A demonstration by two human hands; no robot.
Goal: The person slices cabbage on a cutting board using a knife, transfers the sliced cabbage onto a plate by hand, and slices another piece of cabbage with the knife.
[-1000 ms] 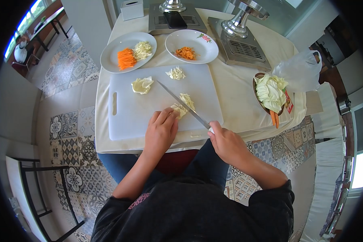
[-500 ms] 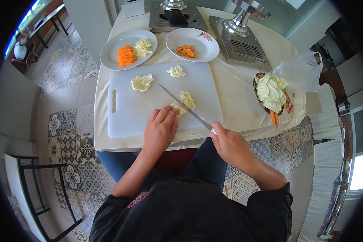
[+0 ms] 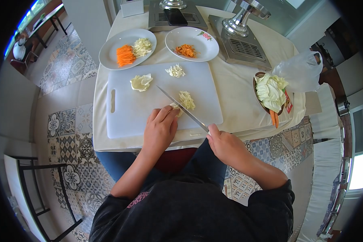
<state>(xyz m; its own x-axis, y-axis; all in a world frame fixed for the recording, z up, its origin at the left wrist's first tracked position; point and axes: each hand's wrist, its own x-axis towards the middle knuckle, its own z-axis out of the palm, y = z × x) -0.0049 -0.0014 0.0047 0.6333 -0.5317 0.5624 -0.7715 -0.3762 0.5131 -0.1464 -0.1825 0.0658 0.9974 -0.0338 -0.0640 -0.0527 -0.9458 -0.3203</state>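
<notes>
My right hand (image 3: 226, 146) grips the handle of a knife (image 3: 184, 109), its blade slanting up and left over the white cutting board (image 3: 137, 115). Under the fingertips of my left hand (image 3: 160, 126) is a piece of cabbage (image 3: 175, 106), pressed to the board right beside the blade. On the blade's other side lies a heap of cabbage strips (image 3: 186, 100). A loose cabbage leaf piece (image 3: 141, 82) rests at the board's upper left, and a small pile of chopped cabbage (image 3: 175, 71) sits near its far edge.
Beyond the board stand a plate (image 3: 107, 52) of carrot and cabbage strips and a flowered plate (image 3: 211, 49) with shredded carrot. Metal stands (image 3: 248, 51) and a phone (image 3: 175, 17) are behind. At right are a bowl of cabbage leaves (image 3: 270, 90), carrots (image 3: 274, 118) and a plastic bag (image 3: 300, 72).
The knife and my right hand have shifted slightly left and toward me. My left hand stays on the cabbage piece, hardly moved.
</notes>
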